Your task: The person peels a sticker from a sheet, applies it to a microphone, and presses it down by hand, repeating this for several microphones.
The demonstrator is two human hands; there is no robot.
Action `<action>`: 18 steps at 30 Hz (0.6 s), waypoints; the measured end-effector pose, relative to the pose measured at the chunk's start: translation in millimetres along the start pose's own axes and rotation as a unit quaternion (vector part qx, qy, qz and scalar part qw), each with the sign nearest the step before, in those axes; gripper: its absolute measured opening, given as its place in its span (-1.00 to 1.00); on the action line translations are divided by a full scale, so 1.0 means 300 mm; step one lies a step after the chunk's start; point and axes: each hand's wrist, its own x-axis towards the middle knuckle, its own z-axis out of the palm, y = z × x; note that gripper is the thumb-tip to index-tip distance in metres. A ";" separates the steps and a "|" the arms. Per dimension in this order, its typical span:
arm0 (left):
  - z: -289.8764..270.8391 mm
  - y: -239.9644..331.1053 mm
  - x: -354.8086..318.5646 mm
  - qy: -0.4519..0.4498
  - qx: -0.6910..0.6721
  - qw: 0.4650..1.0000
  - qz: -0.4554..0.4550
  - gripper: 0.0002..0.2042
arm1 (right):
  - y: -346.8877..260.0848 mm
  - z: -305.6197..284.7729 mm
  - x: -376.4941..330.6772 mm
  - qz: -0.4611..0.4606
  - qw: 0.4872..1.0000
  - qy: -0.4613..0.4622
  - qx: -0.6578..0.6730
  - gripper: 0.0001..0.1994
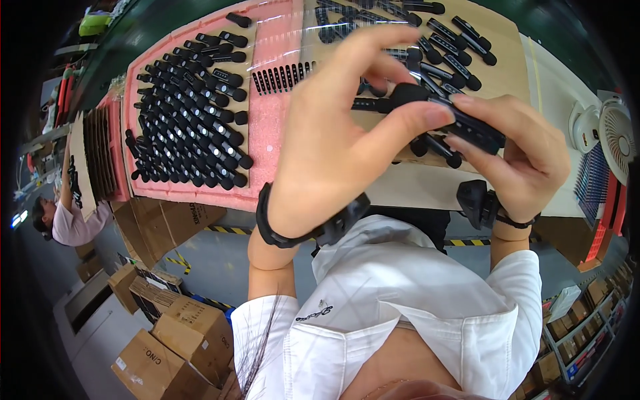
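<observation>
Now right hand (528, 143) holds microphone (472, 128), left hand's (330, 143) grip unclear; bare table edge (420, 195) nearby.

One black, cylindrical, round-headed microphone (476, 132) is held aslant, right of the pink foam tray (270, 123), head end nearer it.

Grey floor (223, 263), yellow-black hazard tape (229, 231). Pale-topped worktable (433, 189), dark green surface (583, 47) beyond its far edge. Cardboard cartons (148, 357) piled lower left; loaded shelving rack (575, 365) lower right. White fan (617, 137) at right, red plastic crate (597, 241) just below.
</observation>
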 end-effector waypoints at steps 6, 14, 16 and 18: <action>0.054 -0.037 -0.040 -0.028 -0.134 0.984 -0.112 -0.40 | -0.019 0.038 0.005 0.094 0.995 -0.027 0.010 -0.72; 0.132 -0.082 -0.041 0.042 0.027 0.998 -0.034 -0.47 | 0.049 0.048 0.016 0.137 0.990 -0.038 0.008 -0.73; 0.132 -0.099 -0.029 0.036 0.012 0.998 -0.047 -0.48 | 0.086 0.008 0.037 0.152 0.986 -0.071 0.013 -0.72; 0.125 -0.119 -0.014 0.030 -0.022 0.996 -0.078 -0.49 | 0.179 -0.034 0.091 0.271 0.931 -0.119 0.214 -0.75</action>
